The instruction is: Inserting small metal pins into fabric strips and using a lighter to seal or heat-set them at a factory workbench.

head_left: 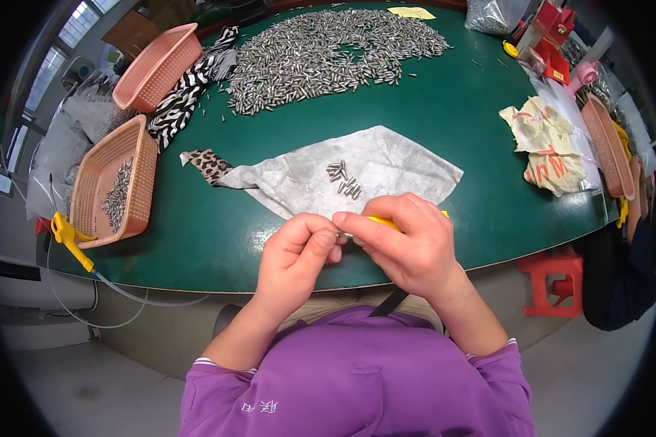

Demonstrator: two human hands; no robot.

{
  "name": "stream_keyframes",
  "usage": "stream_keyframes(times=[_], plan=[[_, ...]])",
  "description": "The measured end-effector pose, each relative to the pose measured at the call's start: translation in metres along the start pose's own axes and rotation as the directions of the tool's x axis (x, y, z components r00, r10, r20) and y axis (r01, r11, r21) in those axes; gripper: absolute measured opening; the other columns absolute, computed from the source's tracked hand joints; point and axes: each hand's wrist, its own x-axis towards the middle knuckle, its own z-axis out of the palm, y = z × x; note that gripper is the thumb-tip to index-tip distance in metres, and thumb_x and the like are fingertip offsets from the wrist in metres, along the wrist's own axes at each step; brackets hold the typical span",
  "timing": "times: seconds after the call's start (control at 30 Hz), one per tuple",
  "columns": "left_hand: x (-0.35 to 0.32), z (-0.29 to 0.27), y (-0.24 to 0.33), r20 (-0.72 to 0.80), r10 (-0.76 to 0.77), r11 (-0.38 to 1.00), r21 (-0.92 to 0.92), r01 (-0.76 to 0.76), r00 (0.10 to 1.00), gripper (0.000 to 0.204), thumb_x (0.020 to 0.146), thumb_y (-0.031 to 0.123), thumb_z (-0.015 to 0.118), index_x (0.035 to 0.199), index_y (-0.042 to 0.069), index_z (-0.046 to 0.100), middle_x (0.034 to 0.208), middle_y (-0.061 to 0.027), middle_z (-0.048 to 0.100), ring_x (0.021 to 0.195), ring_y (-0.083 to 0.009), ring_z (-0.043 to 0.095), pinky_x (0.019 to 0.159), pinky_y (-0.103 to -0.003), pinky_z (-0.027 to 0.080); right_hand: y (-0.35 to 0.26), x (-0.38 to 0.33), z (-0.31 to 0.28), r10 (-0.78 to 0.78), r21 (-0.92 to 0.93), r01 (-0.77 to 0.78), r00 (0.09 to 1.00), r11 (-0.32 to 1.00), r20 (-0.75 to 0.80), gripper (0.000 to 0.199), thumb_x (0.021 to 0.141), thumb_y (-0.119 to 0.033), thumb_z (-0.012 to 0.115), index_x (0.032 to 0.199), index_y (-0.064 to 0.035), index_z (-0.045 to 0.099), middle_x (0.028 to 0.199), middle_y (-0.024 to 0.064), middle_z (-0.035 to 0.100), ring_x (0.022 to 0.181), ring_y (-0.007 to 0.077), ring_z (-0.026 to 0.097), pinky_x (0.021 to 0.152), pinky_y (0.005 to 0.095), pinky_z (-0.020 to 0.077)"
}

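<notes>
Two hands working a small metal pin at the near edge of a green table.

The left hand (297,251) pinches the metal pin (340,236) in closed fingers; the right hand (408,244) is curled tight around a yellow tool (383,221) touching it. A few more pins (343,179) lie on the grey cloth (386,171) just beyond.

My two arms come up from the bottom, in purple sleeves pushed back from my wrists. My left hand (299,251) is curled up, with the thumb and first finger pinched together. My right hand (408,244) is curled too, and its knuckles face up. Its pointer finger sticks out to the left. The tips of both hands touch each other in the middle, close in front of my tummy.
</notes>
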Motion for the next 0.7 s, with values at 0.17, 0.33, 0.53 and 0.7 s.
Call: stream_keyframes(times=[0.17, 0.33, 0.53, 0.7], plan=[[-0.0007, -0.0023, -0.0007, -0.065, -0.036, 0.996, -0.078, 0.031, 0.997, 0.012, 0.102, 0.014, 0.056, 0.1, 0.003, 0.06, 0.088, -0.001, 0.062, 0.08, -0.007, 0.057, 0.074, -0.022, 0.048, -0.0014, -0.0001, -0.0013, 0.026, 0.042, -0.026, 1.0, 0.999, -0.013, 0.039, 0.069, -0.006, 0.075, 0.107, -0.0159, 0.074, 0.083, 0.0005, 0.062, 0.064, 0.0178, 0.059, 0.055, 0.0302, 0.0475], [-0.0006, -0.0001, -0.0011, -0.077, -0.005, 0.997, -0.076, -0.001, 0.997, 0.012, 0.102, 0.014, 0.057, 0.102, 0.003, 0.059, 0.088, -0.0016, 0.062, 0.08, -0.0074, 0.057, 0.074, -0.022, 0.048, 0.0007, -0.002, 0.0006, 0.019, 0.055, -0.02, 1.0, 0.998, 0.013, 0.035, 0.073, -0.014, 0.074, 0.108, -0.0179, 0.073, 0.083, 0.0005, 0.061, 0.068, 0.0188, 0.061, 0.055, 0.0317, 0.0498], [-0.0013, 0.0012, -0.0009, -0.108, 0.003, 0.997, -0.072, -0.011, 0.994, 0.01, 0.101, 0.013, 0.058, 0.102, 0.003, 0.059, 0.088, -0.0021, 0.063, 0.081, -0.0078, 0.058, 0.075, -0.022, 0.049, -0.0004, -0.0017, 0.0004, 0.029, 0.072, -0.031, 0.999, 0.997, 0.027, 0.035, 0.073, -0.014, 0.074, 0.108, -0.017, 0.073, 0.083, 0.0011, 0.062, 0.069, 0.0194, 0.062, 0.056, 0.0325, 0.0508], [-0.0018, -0.0012, -0.0007, -0.013, -0.009, 0.997, 0.072, 0.01, 1.0, 0.009, 0.101, 0.012, 0.058, 0.099, 0.002, 0.06, 0.087, -0.0013, 0.063, 0.08, -0.0071, 0.057, 0.074, -0.022, 0.048, 0.0008, -0.0002, -0.0002, 0.001, 0.047, -0.002, 1.0, 0.999, 0.017, 0.039, 0.07, -0.006, 0.075, 0.107, -0.0153, 0.075, 0.082, 0.0009, 0.062, 0.064, 0.0181, 0.06, 0.055, 0.0299, 0.0477]])
